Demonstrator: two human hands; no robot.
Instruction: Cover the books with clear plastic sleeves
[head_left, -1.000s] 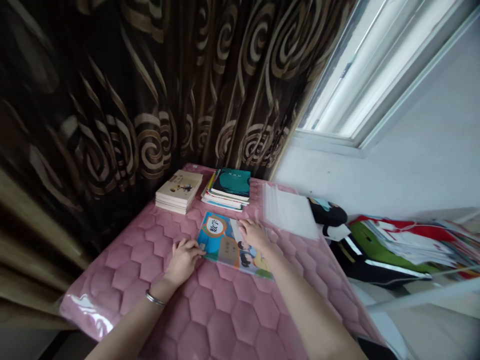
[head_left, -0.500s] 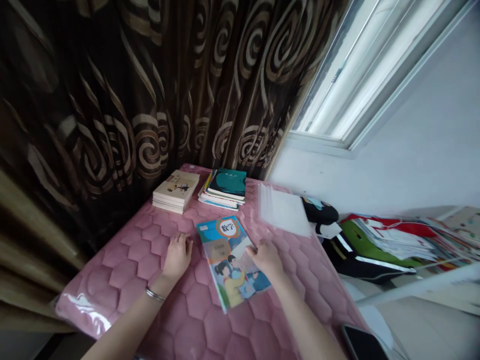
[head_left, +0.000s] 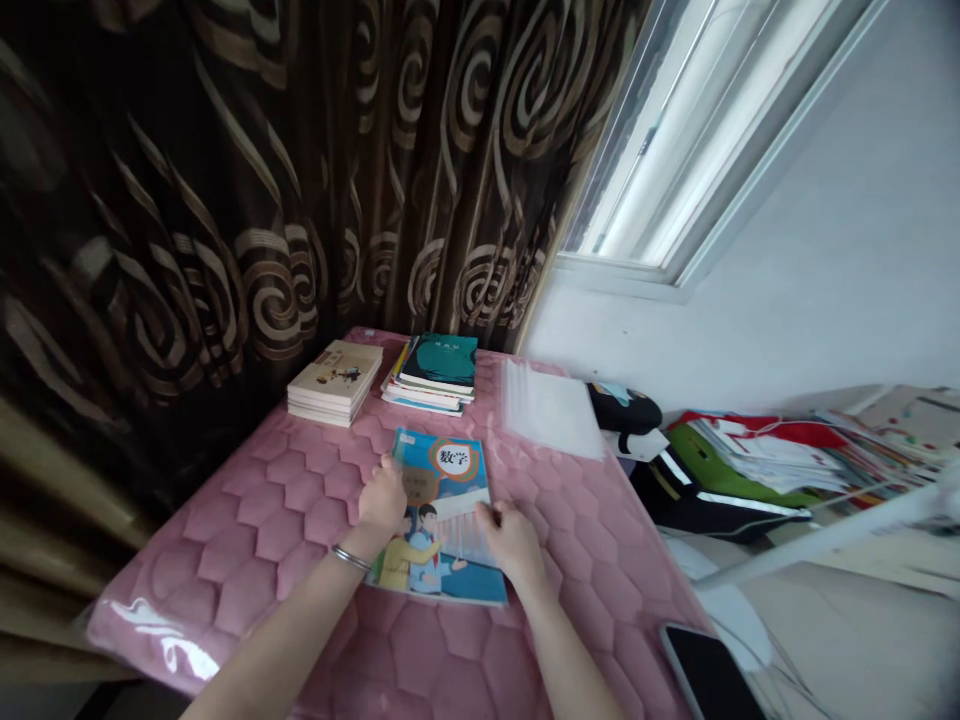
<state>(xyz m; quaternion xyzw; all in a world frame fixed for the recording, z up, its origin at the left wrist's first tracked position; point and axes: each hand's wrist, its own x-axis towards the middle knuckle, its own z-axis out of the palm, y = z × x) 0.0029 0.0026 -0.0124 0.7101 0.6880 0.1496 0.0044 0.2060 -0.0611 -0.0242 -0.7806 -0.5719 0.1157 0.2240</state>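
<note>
A blue maths textbook [head_left: 442, 475] with cartoon children on its cover lies face up before me, in what looks like a clear cover. My left hand [head_left: 381, 497], with a silver bangle at the wrist, is closed at the book's left edge. On the opposite side my right hand [head_left: 513, 540] grips the right edge, thumb on the cover. Fingers beneath the book are hidden. Behind it stand a stack of cream-covered books [head_left: 335, 380] and a stack topped by a teal book [head_left: 442, 360].
Clear plastic sheets or sleeves [head_left: 551, 408] lie at the back right of the pink quilted tabletop [head_left: 247, 570]. A phone [head_left: 709, 675] is at the right front edge. Beyond that edge sit a black-and-green bag [head_left: 712, 470] and piled papers. A patterned curtain [head_left: 300, 200] hangs behind.
The textbook has turned from slanted to nearly straight. My left hand has moved right onto its left edge, while my right hand stays on its right edge. The view has shifted slightly.
</note>
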